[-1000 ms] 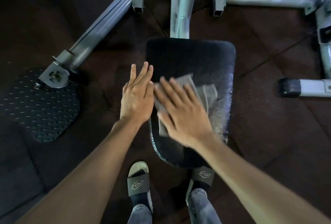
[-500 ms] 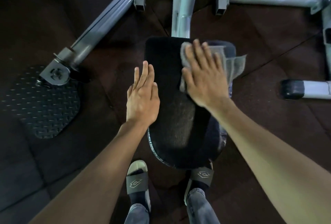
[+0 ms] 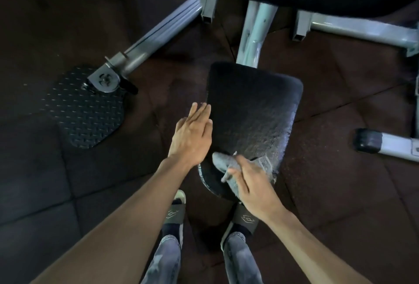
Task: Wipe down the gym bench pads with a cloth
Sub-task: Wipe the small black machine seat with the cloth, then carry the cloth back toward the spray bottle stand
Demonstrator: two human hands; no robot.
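While the right hand [image 3: 254, 186] presses its grip down on the grey cloth [image 3: 229, 166], low in the middle of the frame, the cloth lies bunched on the seat pad [image 3: 251, 111]. It looks soft, light and floppy, so a flat palm on top works best. The left hand [image 3: 192, 136] rests wide and flat against the pad's left edge.

Only one view was given — the scene was seen from head height, aimed steeply downward and forward, close above the seat pad [image 3: 251, 111] and feet.
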